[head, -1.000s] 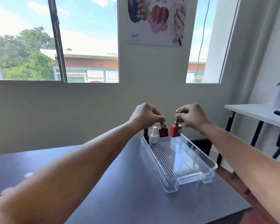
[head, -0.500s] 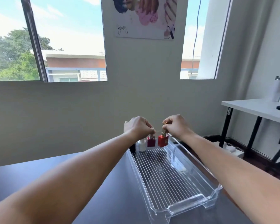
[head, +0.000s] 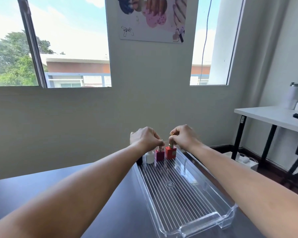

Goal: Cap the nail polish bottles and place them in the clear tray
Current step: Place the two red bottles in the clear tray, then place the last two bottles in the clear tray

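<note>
A long clear ribbed tray [head: 193,219] lies on the dark table [head: 113,213]. At its far end stand a white bottle [head: 150,157], a magenta square bottle [head: 159,155] and a red square bottle [head: 170,152] in a row. My left hand [head: 144,139] pinches the top of the magenta bottle. With curled fingers, my right hand [head: 183,135] pinches the gold cap of the red bottle. A dark bottle [head: 139,160] shows just outside the tray's far left corner, mostly hidden by my left forearm.
A white side table [head: 272,117] on black legs stands at the right with a white tumbler [head: 293,97] on it. The wall and windows are right behind the dark table.
Both hands have lowered the magenta and red bottles to the tray's far end beside the white bottle. My view has moved closer and tilted down over the tray.
</note>
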The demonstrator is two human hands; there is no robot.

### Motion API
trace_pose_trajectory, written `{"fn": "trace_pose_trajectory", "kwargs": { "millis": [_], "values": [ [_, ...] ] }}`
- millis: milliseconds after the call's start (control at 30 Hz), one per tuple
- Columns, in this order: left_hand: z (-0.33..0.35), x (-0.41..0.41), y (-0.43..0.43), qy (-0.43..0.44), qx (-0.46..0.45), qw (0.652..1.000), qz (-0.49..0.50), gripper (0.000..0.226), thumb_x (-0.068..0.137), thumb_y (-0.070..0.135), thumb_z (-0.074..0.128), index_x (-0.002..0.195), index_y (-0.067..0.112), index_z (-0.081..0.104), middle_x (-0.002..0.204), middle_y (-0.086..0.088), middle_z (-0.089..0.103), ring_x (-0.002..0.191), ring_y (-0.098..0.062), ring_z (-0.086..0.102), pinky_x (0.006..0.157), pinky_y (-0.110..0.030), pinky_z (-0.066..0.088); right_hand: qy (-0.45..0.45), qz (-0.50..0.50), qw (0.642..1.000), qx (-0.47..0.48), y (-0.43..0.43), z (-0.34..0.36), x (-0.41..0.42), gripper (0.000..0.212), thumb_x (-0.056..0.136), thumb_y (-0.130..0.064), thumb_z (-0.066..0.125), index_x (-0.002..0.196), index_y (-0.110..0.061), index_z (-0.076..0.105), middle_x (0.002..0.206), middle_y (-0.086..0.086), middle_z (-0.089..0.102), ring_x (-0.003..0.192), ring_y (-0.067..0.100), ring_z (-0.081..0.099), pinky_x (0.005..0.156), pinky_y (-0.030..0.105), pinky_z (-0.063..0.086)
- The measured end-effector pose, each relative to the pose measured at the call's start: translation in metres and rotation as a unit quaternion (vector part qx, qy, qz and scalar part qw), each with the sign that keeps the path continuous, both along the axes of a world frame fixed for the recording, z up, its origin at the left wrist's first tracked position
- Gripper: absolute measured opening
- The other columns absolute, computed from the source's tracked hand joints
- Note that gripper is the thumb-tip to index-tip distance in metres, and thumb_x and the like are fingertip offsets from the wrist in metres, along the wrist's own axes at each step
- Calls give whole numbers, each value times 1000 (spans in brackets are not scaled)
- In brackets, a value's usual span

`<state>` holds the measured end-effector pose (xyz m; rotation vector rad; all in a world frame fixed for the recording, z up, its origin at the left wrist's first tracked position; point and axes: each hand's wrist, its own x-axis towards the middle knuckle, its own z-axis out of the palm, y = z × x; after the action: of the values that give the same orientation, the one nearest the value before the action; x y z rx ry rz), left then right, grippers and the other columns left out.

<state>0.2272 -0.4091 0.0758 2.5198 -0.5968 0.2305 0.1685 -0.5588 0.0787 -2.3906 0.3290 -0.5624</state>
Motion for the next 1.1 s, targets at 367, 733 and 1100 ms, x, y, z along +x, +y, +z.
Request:
{"fn": "trace_pose_trajectory", "kwargs": {
  "millis": [367,733,1100],
  "values": [
    [2,-4,4,10,-15,1000,-8,29,69,57,77,87,34,76,79,18,69,90,-10,62,95,-40,49,18,-12,1000,-10,1,4,-2,25,76,-18,78,99,-11,72,98,7,73,98,24,66,84,31,51],
    [51,-54,84,-10,-117,993,-10,15,83,39,71,93,31,79,87,12,76,86,-9,67,79,-30,57,-93,5,995,40,47,46,-55,20,89,-3,57,96,-11,74,91,8,75,89,22,68,92,38,53],
    [63,-181,277,-29,-191,980,40,6,81,35,76,83,30,79,75,10,74,68,-10,67,70,-28,56,-101,187,971,105,219,56,-134,10,84,-3,64,86,-9,73,72,6,69,57,12,57,56,20,47]
  ]
}}
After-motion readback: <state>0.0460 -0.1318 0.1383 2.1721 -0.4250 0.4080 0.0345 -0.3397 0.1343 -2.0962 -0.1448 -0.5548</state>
